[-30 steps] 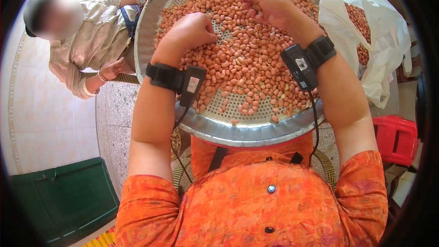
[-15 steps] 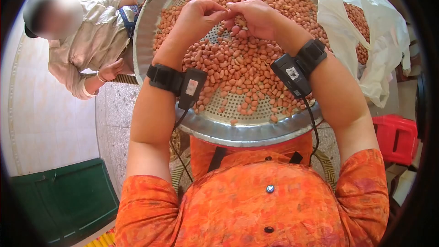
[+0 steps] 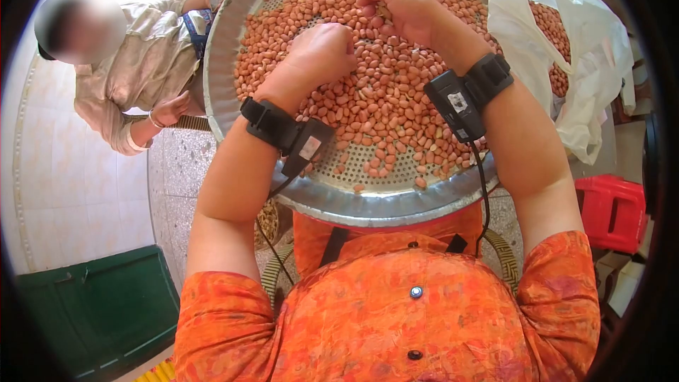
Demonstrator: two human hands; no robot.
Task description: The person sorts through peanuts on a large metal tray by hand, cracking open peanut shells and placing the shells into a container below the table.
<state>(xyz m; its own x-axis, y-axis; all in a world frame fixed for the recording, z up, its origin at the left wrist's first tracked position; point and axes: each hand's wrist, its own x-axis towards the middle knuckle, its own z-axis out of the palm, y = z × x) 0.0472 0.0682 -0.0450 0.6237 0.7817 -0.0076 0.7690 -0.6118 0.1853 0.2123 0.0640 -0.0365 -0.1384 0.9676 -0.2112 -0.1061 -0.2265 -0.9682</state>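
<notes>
Loose reddish-brown peanuts [image 3: 389, 117], out of their shells, cover much of a large round metal tray [image 3: 353, 213] with a perforated bottom. My left hand [image 3: 322, 56] is low over the peanuts at the left of the middle, its fingers curled under; what they hold, if anything, is hidden. Farther back and to the right, my right hand [image 3: 407, 10] is curled around a few peanuts, with a pale bit [image 3: 382, 12] showing between the fingers. The two hands are apart.
A white plastic bag [image 3: 520, 35] with more peanuts stands right of the tray. Below it is a red plastic object [image 3: 612, 212]. Another person [image 3: 152, 49] sits at the left. Cables [image 3: 483, 194] hang from my wrist devices. A green panel [image 3: 99, 304] is at lower left.
My hands, which were meeting above the peanuts, have separated. The left came down toward me and curled over; the right shifted slightly right and back, still closed around peanuts.
</notes>
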